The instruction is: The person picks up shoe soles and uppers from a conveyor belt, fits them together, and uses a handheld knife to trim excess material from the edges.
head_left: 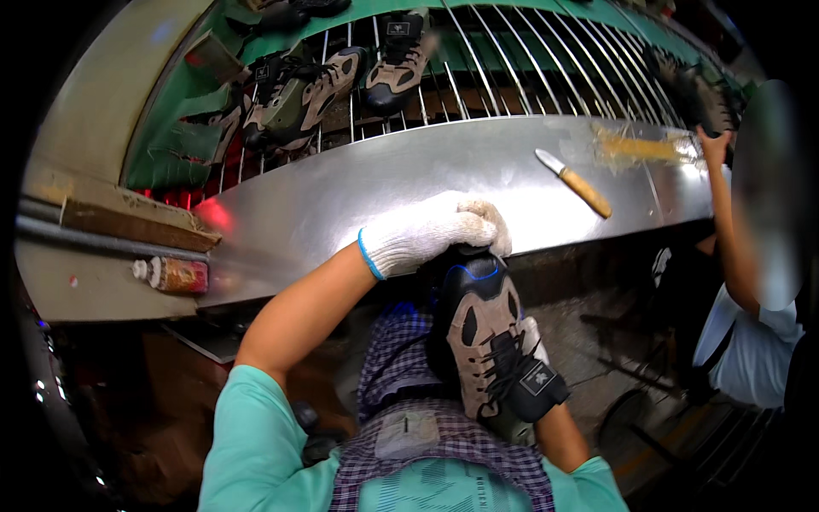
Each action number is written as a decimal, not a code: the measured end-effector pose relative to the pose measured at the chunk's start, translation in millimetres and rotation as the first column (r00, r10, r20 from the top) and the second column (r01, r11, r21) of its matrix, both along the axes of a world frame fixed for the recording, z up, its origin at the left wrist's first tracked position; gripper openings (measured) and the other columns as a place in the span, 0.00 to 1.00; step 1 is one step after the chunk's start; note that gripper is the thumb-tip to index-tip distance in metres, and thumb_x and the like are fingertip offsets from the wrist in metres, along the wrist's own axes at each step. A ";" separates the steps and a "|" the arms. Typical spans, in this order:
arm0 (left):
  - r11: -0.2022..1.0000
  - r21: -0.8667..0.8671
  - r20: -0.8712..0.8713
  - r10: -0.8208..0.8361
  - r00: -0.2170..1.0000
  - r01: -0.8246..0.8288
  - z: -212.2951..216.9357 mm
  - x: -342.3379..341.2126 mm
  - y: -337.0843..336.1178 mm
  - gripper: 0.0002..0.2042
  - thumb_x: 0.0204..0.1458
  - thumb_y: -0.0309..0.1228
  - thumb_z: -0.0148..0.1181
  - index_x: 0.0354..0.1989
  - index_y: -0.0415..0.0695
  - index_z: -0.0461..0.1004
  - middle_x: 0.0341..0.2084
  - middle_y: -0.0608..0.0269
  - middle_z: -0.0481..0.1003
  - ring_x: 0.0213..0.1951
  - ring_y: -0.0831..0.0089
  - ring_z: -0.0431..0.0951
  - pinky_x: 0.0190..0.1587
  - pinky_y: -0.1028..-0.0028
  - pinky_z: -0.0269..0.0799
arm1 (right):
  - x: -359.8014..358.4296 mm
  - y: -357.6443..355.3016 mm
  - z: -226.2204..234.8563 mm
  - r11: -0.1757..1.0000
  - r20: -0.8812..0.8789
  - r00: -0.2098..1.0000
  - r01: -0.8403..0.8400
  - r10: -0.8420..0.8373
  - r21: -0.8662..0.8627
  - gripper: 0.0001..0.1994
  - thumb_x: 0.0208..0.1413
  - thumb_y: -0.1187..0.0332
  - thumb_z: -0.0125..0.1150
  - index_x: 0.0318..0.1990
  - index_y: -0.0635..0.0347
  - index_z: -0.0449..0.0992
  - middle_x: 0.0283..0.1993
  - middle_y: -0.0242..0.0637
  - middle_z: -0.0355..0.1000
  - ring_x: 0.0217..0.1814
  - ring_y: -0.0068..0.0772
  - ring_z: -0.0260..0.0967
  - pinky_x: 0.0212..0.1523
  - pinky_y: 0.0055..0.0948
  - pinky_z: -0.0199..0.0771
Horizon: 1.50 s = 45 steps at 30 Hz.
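A beige and black lace-up sneaker (482, 320) is held over my lap, its toe pointing at the metal ledge and its tongue toward me. My left hand (439, 232), in a white knit glove with a blue cuff, has its fingers curled over the toe. Whatever lies beneath those fingers is hidden. My right hand (533, 340), also gloved, grips the sneaker's right side from behind; most of it is out of sight. A thin blue line runs across the black toe cap. Beyond my hands, a knife (583, 189) with a wooden handle lies on the ledge.
Metal bars (486, 60) run behind the shiny ledge (316, 192), carrying several similar shoes (401, 64). A small bottle (177, 275) lies at the left. Tape (640, 147) covers part of the ledge. At right, a co-worker's hand (715, 145) touches another shoe (706, 98).
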<state>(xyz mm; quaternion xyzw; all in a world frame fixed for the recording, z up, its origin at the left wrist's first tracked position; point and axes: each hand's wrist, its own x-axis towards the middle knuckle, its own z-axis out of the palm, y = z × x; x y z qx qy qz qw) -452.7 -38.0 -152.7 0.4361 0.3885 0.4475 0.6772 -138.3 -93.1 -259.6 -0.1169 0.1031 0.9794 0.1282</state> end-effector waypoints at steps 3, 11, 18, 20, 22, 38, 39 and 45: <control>0.999 0.032 -0.103 0.002 0.995 0.001 9.4 -5.1 -10.1 0.17 0.57 0.44 0.69 0.34 0.38 0.82 0.40 0.55 0.83 0.52 0.61 0.80 0.65 0.59 0.71 | -15.5 2.5 19.6 1.000 0.035 0.999 0.001 -0.001 -0.020 0.30 0.78 0.47 0.47 0.74 0.61 0.69 0.72 0.51 0.72 0.69 0.52 0.75 0.70 0.55 0.77; 0.997 0.036 -0.199 -0.056 0.978 0.064 22.6 1.4 -7.6 0.16 0.59 0.43 0.69 0.35 0.39 0.82 0.41 0.58 0.82 0.55 0.62 0.78 0.64 0.61 0.71 | -25.6 7.3 50.8 0.934 0.257 0.960 0.013 -0.112 0.358 0.25 0.79 0.56 0.50 0.73 0.65 0.68 0.66 0.49 0.77 0.61 0.44 0.81 0.60 0.46 0.88; 0.990 0.090 -0.249 -0.083 0.965 0.108 26.9 -0.4 -7.4 0.15 0.59 0.41 0.69 0.33 0.39 0.81 0.41 0.58 0.81 0.53 0.63 0.78 0.62 0.63 0.71 | -26.6 10.7 55.7 0.937 0.284 0.956 -0.033 -0.071 0.346 0.27 0.79 0.53 0.52 0.72 0.66 0.68 0.66 0.46 0.76 0.61 0.39 0.81 0.62 0.42 0.87; 0.993 0.065 -0.252 -0.080 0.964 0.100 27.8 0.4 -9.0 0.15 0.59 0.41 0.69 0.33 0.39 0.81 0.41 0.57 0.81 0.53 0.64 0.78 0.62 0.64 0.71 | -26.1 9.1 50.8 0.934 0.275 0.958 -0.024 -0.080 0.356 0.27 0.79 0.53 0.52 0.73 0.65 0.68 0.67 0.45 0.76 0.61 0.38 0.80 0.63 0.41 0.86; 0.992 0.075 -0.241 -0.078 0.967 0.099 28.2 0.3 -9.3 0.15 0.59 0.41 0.68 0.33 0.39 0.81 0.41 0.58 0.81 0.52 0.64 0.78 0.61 0.64 0.71 | -21.9 9.7 41.5 0.953 0.266 0.962 -0.028 -0.056 0.303 0.27 0.79 0.53 0.52 0.73 0.65 0.67 0.68 0.44 0.75 0.63 0.37 0.79 0.64 0.40 0.85; 0.998 -0.040 -0.178 -0.050 0.983 0.043 28.1 -4.1 -12.0 0.12 0.56 0.38 0.69 0.32 0.40 0.81 0.42 0.57 0.81 0.51 0.66 0.78 0.60 0.67 0.72 | -25.0 10.6 47.6 0.924 0.401 0.914 -0.095 -0.066 0.369 0.25 0.78 0.56 0.53 0.72 0.64 0.69 0.65 0.42 0.77 0.61 0.33 0.80 0.62 0.37 0.85; 0.997 -0.051 -0.190 -0.058 0.980 0.049 29.0 -3.3 -12.1 0.12 0.56 0.38 0.69 0.32 0.40 0.81 0.42 0.57 0.81 0.50 0.67 0.78 0.59 0.67 0.72 | -24.4 9.8 46.3 0.929 0.390 0.918 -0.087 -0.066 0.361 0.25 0.78 0.56 0.53 0.72 0.64 0.69 0.65 0.42 0.77 0.61 0.33 0.80 0.62 0.37 0.85; 0.996 0.006 -0.238 -0.089 0.967 0.093 25.7 -2.6 -10.2 0.12 0.57 0.38 0.68 0.33 0.40 0.81 0.41 0.58 0.81 0.49 0.67 0.78 0.58 0.66 0.72 | -21.3 12.0 46.6 0.928 0.381 0.924 -0.106 -0.042 0.358 0.25 0.78 0.56 0.53 0.74 0.63 0.67 0.67 0.42 0.76 0.63 0.33 0.78 0.63 0.37 0.85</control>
